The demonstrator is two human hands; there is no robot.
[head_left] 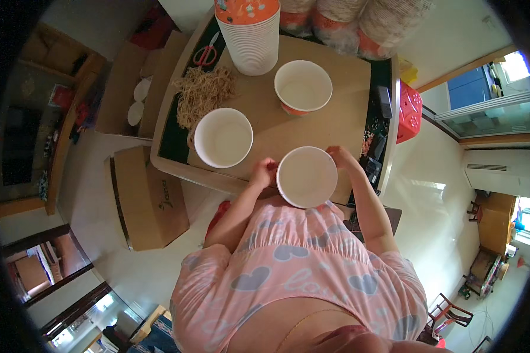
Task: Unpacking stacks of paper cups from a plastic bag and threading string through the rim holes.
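Near the table's front edge, a white paper tub (307, 177) sits between my hands, its open mouth facing up. My left hand (265, 172) is closed at the tub's left side, with its fingertips partly hidden. On the other side, my right hand (343, 159) grips the upper right of the rim with bent fingers. Two more white paper tubs stand farther in: one tub (224, 138) to the left, another tub (303, 87) toward the back with some orange on its outside. Both look empty inside.
A tall stack of paper tubs (248, 44) stands at the back, beside red-handled scissors (206, 54) and a heap of tan shredded fibre (203, 93). Wrapped stacks (388, 26) line the far edge. Cardboard boxes (149, 203) lie left of the table; a red stool (409, 112) stands right.
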